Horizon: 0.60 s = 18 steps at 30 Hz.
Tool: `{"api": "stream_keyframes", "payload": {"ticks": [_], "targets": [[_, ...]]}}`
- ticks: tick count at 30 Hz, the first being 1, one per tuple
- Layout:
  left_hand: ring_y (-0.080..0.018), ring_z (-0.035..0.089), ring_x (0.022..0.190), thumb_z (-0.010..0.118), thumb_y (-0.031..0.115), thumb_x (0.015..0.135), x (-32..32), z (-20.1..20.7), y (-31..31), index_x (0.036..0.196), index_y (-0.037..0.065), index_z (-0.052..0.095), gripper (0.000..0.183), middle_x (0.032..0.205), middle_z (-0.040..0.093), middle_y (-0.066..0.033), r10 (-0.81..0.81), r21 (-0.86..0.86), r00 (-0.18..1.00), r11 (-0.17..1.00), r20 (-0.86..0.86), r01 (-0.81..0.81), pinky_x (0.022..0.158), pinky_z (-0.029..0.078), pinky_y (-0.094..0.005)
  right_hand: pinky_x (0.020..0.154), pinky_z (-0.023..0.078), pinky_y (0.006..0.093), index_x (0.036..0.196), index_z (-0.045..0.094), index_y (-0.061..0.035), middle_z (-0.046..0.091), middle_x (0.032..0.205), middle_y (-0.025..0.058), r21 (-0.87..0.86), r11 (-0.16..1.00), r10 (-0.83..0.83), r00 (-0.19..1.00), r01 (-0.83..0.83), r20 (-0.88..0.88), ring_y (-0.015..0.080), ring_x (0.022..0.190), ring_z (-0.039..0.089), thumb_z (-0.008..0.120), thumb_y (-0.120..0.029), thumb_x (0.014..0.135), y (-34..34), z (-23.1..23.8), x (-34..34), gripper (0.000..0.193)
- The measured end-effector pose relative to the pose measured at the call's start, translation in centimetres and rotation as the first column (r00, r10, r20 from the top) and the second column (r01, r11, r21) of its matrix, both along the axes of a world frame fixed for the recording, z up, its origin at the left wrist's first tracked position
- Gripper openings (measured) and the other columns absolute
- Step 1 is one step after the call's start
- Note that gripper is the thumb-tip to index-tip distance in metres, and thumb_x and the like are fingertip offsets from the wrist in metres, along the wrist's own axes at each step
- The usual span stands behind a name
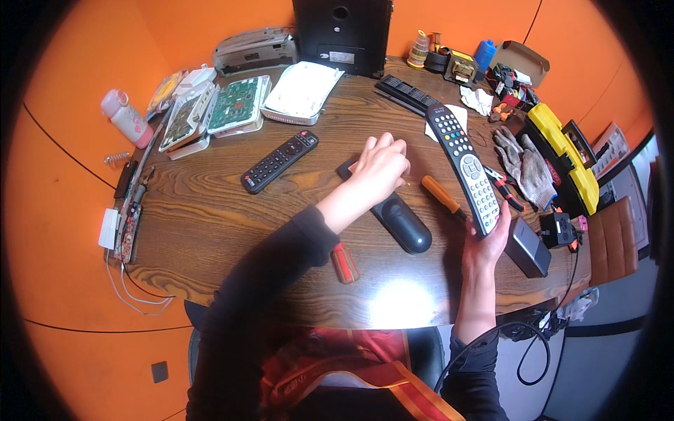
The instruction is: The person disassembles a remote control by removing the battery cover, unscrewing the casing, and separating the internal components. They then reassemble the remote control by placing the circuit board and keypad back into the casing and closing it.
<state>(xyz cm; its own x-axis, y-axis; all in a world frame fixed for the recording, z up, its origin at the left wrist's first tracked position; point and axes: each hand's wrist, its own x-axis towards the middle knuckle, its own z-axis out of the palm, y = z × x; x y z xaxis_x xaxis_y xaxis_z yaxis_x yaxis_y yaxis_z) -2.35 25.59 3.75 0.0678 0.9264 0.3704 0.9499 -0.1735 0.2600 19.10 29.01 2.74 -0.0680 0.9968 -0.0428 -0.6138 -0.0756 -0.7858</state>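
Observation:
In my right hand (pixel 491 242) I hold a long black and silver remote control (pixel 463 161) by its lower end, tilted up with its buttons showing. My left hand (pixel 382 165) is over the middle of a dark, rounded remote-shaped piece (pixel 404 224) on the table. Its fingers are curled together, and what they pinch, if anything, is hidden. Left of that hand lies a black remote control (pixel 279 161), buttons up. An orange-handled screwdriver (pixel 441 195) lies between my hands. Nearer me, below my left wrist, is a red-handled tool (pixel 344 263).
Opened casings with a green circuit board (pixel 239 105) stand far left, by a pink bottle (pixel 126 118). Grey gloves (pixel 526 165), a yellow toolbox (pixel 562 154), pliers (pixel 507 189) and a dark box (pixel 528 247) line the right. A black monitor-like panel (pixel 342 35) stands at the back.

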Motion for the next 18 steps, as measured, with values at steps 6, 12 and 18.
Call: {"api": "stream_keyframes", "payload": {"ticks": [6,12,18], "targets": [[-0.0224,0.046,0.093,0.071,0.015,0.065,0.5,-1.6,1.4,0.073,0.01,0.067,0.011,0.087,0.054,-0.0053,0.026,-0.026,0.999,0.999,-0.029,-0.027,0.08,0.035,-0.0344,0.037,0.036,0.0207,0.089,0.053,-0.0031,0.06,0.07,0.0058,0.019,1.0,0.0,0.999,-0.001,0.051,0.0125,0.048,0.053,0.038,-0.031,0.093,-0.3,0.1,0.0,0.032],[-0.0228,0.046,0.093,0.064,0.013,0.071,0.2,-1.6,1.2,0.075,0.009,0.063,0.006,0.086,0.053,-0.0061,-0.082,-0.071,0.996,0.994,-0.027,0.08,0.082,0.036,-0.0355,0.037,0.037,0.0207,0.092,0.052,-0.0017,0.061,0.074,0.0066,-0.012,0.998,0.059,0.996,-0.06,-0.071,0.0125,0.047,0.052,0.038,-0.031,0.093,-0.4,0.5,0.0,0.033],[-0.0216,0.045,0.089,0.059,0.017,0.079,-0.7,5.5,-7.9,0.074,0.01,0.055,0.01,0.083,0.048,-0.0041,-0.377,0.006,0.888,0.921,0.264,0.389,0.08,0.037,-0.0342,0.035,0.036,0.0203,0.09,0.054,-0.0034,0.061,0.072,0.0059,-0.06,0.996,0.065,0.991,-0.073,-0.115,0.0111,0.044,0.05,0.039,-0.033,0.092,-0.4,0.5,0.4,0.033]]}}
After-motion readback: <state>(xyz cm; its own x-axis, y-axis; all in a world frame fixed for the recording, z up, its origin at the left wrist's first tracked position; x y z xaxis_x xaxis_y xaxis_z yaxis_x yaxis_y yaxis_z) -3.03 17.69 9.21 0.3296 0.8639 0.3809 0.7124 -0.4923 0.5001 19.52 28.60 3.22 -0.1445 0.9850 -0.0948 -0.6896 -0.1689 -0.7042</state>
